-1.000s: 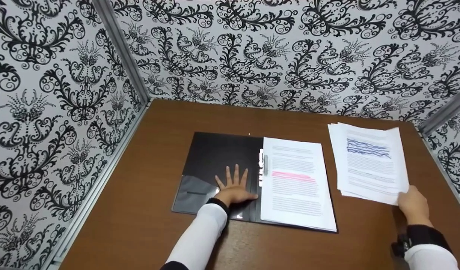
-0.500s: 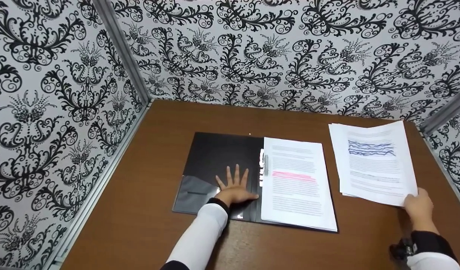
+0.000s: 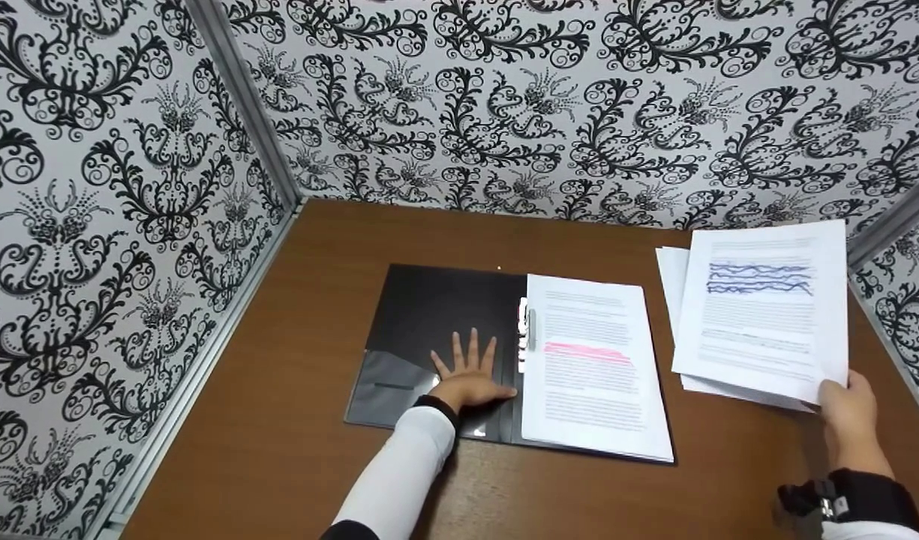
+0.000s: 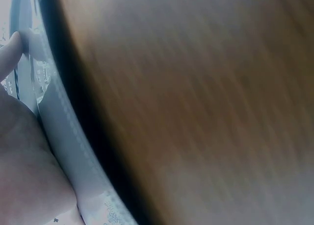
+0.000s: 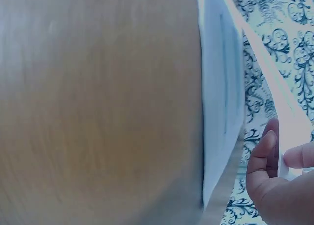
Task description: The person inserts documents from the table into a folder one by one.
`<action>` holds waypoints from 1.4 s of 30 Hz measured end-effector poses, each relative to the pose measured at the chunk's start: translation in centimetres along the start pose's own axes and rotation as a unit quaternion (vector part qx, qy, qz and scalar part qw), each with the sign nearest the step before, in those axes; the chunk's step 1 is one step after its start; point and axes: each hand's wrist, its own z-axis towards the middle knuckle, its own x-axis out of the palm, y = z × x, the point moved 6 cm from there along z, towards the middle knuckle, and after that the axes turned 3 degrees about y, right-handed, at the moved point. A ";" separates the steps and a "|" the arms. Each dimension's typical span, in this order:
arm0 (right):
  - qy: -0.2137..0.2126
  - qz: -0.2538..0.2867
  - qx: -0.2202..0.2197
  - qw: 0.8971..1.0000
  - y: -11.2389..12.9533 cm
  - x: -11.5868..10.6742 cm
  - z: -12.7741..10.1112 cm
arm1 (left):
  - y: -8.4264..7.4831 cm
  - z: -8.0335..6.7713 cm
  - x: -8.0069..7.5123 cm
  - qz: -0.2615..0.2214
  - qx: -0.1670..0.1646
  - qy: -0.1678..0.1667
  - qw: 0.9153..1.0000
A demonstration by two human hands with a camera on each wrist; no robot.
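Note:
A black folder (image 3: 429,330) lies open on the brown table (image 3: 316,247), with a stack of printed pages (image 3: 590,367), one line marked pink, clipped on its right side. My left hand (image 3: 470,371) lies flat with spread fingers on the folder's left inner cover. My right hand (image 3: 845,409) pinches the near right corner of a printed sheet with blue scribbles (image 3: 763,307) and holds it lifted above a loose paper stack (image 3: 673,277) on the table. In the right wrist view the thumb and finger (image 5: 274,156) pinch the sheet (image 5: 289,122) above the stack (image 5: 221,102).
Black-and-white patterned walls (image 3: 504,97) close in the table on the left, back and right. A metal clip (image 3: 530,330) sits at the folder's spine. The left wrist view shows blurred table wood (image 4: 196,107) and the folder's edge (image 4: 64,137).
My right hand has lifted the top blue-scribbled sheet off the loose stack, up and to the right. The left hand has stayed flat on the folder.

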 end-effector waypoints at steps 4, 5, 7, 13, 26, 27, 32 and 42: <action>0.009 0.067 -0.009 0.998 0.5 0.1 -0.6 | 0.0 0.1 0.0 -0.002 0.000 0.004 1.000; 0.011 0.082 -0.009 0.997 0.6 0.2 -0.8 | 0.0 0.1 0.0 -0.003 0.000 0.004 1.000; 0.016 0.105 -0.009 0.994 0.8 0.3 -1.2 | 0.0 0.1 0.0 -0.004 -0.001 0.003 1.000; 0.053 0.174 -0.005 0.983 1.1 1.2 -2.4 | 0.1 0.1 0.1 -0.006 -0.002 0.004 1.000; 0.125 0.243 -0.007 0.962 1.0 4.7 -5.4 | -0.5 -0.8 -0.6 0.000 -0.006 0.007 1.000; 0.131 0.236 -0.008 0.963 1.1 5.1 -5.6 | -0.5 -0.8 -0.5 0.001 -0.007 0.007 1.000; 0.171 0.227 -0.037 0.958 1.0 6.8 -6.7 | -0.4 -0.6 -0.4 0.004 -0.007 0.010 1.000; 0.194 0.177 -0.035 0.964 0.8 10.3 -9.0 | -0.3 -0.5 -0.3 0.000 -0.006 0.010 1.000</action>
